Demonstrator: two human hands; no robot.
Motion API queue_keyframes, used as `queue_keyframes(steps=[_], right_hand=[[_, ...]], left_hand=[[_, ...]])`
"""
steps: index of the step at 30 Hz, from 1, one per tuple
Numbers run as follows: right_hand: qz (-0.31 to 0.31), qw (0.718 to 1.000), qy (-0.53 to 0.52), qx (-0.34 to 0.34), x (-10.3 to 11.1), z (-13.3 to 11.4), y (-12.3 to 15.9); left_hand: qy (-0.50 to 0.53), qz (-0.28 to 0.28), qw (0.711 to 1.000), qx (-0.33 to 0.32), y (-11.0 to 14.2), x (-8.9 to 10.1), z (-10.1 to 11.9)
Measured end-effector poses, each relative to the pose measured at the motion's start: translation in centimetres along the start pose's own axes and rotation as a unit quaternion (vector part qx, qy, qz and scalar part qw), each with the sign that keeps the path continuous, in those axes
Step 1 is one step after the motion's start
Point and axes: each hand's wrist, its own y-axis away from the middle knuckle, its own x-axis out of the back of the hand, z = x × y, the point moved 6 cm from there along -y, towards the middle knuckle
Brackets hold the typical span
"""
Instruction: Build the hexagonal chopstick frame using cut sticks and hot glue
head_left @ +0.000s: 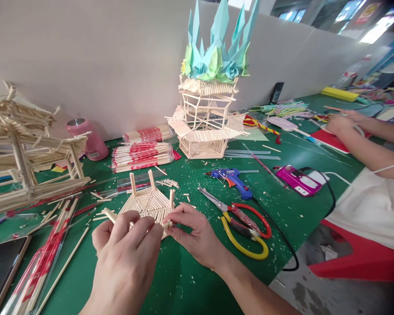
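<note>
A small wooden-stick platform (151, 202) with short upright posts lies on the green table in front of me. My left hand (128, 249) is curled over its near left side; the fingers are closed, and what they grip is hidden. A pale post (110, 215) sticks up beside the left knuckles; I cannot tell whether the hand touches it. Between thumb and fingers, my right hand (195, 234) pinches a short bundle of sticks (167, 224) at the platform's near right edge. The left fingertips come close to this bundle.
A blue glue gun (234, 181) and scissors (239, 218) lie to the right. Behind stands a stick tower (206, 113) topped with folded paper, near packs of sticks (142, 156). A stick house (29, 153) and a phone (3, 267) are left. A co-worker's arms (367, 135) show right.
</note>
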Motion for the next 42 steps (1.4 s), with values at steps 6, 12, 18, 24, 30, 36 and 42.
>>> queue_keyframes(steps=[6,12,18,24,30,36,42], right_hand=[[0.002,1.0,-0.007,0.005,-0.1,-0.1,0.1],[0.002,1.0,-0.006,0.017,-0.1,-0.2,0.2],[-0.001,0.999,0.032,0.039,0.1,-0.2,0.4],[0.063,0.97,0.176,0.157,1.1,-4.0,0.7],[0.007,0.927,0.298,0.229,-1.3,-7.1,-0.6],[-0.002,0.922,0.309,0.232,-2.3,-6.8,-1.3],[-0.01,0.924,0.309,0.224,-2.1,-6.7,-1.2]], left_hand=[[-0.013,-0.001,0.999,-0.037,0.1,-0.2,-0.5],[-0.069,0.025,0.997,-0.025,1.5,1.5,-1.9],[-0.031,0.049,0.994,0.098,4.8,2.1,-3.6],[0.015,0.118,0.982,0.146,5.7,1.1,-3.3],[0.032,0.12,0.981,0.147,4.9,0.9,-3.2],[0.045,0.07,0.986,0.146,4.3,0.3,-3.7],[0.072,0.057,0.984,0.153,4.1,0.3,-3.9]])
